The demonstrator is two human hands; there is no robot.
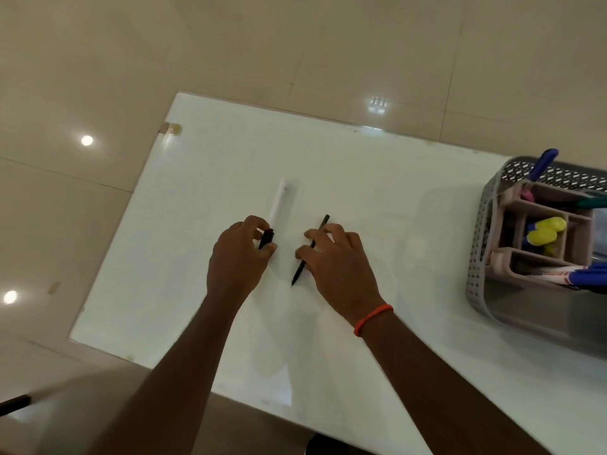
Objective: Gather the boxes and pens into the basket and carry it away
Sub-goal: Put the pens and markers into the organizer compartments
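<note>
Warm, dimmish light; ceiling-lamp glare spots on floor tiles (pixel 86 140); edges perhaps slightly blurred.

Left hand (pixel 238 257) pinches black capped end of white marker (pixel 278 201), mid-desk (pixel 361 175); marker body points toward far edge. Right hand (pixel 338 264), fingers curled, pinches black pen (pixel 298 272) just beside it. Grey basket (pixel 486 224) at right edge holds divided box (pixel 538 208), yellow highlighters (pixel 545 229), blue pens (pixel 588 279).
</note>
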